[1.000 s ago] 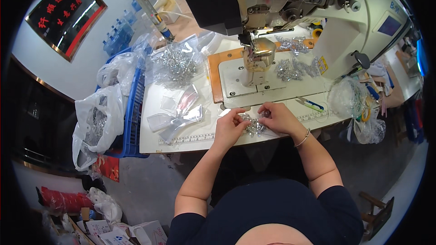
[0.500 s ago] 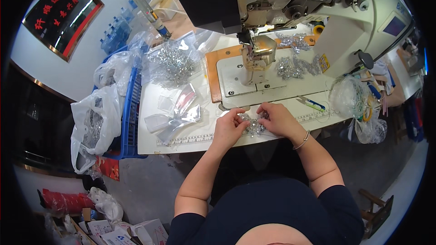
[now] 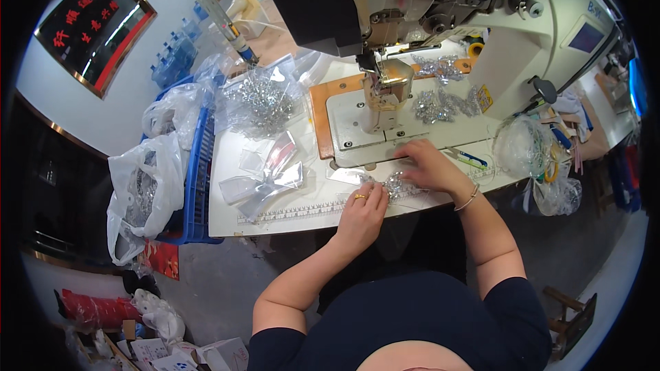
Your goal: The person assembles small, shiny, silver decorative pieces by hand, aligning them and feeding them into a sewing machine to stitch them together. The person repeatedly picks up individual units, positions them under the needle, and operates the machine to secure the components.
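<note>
At the table's front edge lies a small cluster of silvery, sparkling beaded trim (image 3: 394, 186). My left hand (image 3: 364, 211), a ring on one finger, has its fingers pressed together on the trim's left side. My right hand (image 3: 433, 167) is just above and right of the trim, fingers stretched toward the sewing machine's bed and apart from the thumb. Whether its thumb touches the trim is hard to tell. A shiny clear film piece (image 3: 346, 175) lies beyond my left fingertips. The sewing machine's post (image 3: 383, 106) rises behind both hands.
Silvery beaded pieces (image 3: 438, 106) lie on the machine bed, and a clear bag (image 3: 265, 99) holds more. Thread snips (image 3: 471, 159) lie right of my right hand. Clear plastic pieces (image 3: 271, 182) are at the left, beside a blue crate (image 3: 199, 175) hung with white bags.
My left hand has turned and dropped nearer the table edge, over the trim. My right hand has lifted its fingers off the trim toward the machine. The shiny film now shows beside the trim.
</note>
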The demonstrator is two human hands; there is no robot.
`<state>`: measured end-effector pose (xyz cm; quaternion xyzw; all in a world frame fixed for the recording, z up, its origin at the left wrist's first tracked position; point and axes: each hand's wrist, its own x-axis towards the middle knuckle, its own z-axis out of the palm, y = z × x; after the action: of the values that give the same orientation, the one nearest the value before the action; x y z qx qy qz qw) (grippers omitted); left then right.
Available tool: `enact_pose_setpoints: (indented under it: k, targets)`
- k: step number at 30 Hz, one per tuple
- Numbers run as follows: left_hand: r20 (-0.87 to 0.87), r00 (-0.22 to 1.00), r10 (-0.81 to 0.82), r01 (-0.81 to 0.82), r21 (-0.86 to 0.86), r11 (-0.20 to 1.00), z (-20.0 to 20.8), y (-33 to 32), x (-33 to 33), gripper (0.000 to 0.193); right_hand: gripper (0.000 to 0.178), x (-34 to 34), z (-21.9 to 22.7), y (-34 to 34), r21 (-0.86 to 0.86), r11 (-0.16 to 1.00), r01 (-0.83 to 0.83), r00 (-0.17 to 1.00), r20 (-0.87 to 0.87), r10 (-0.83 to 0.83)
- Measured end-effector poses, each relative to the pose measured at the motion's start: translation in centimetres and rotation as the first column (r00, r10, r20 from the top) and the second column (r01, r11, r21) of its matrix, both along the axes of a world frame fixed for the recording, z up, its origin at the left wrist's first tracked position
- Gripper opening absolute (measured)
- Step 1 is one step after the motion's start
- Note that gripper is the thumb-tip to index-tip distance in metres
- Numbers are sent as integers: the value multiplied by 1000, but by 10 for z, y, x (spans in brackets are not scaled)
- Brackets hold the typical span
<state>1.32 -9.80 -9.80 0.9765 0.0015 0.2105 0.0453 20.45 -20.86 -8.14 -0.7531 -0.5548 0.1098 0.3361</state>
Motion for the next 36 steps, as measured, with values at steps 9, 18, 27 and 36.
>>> enact_pose_setpoints:
  k: [9, 18, 27, 36]
  targets:
    - [32, 995, 90, -89, -16, 996, -4, -14, -4, 45, 34, 2, 13, 6, -182, 981, -61, 996, 59, 73]
    - [55, 993, 104, -100, -69, 993, -10, -15, -6, 47, 41, 3, 18, 33, -539, 840, -62, 940, 252, 231]
    - [102, 989, 107, -91, -153, 984, -10, -16, -8, 58, 30, 12, 38, 47, -624, 687, -373, 927, -226, 298]
    - [316, 875, 366, 207, -929, 307, 0, 3, -5, 32, 31, -24, 68, 50, -199, 943, -267, 149, -975, -164]
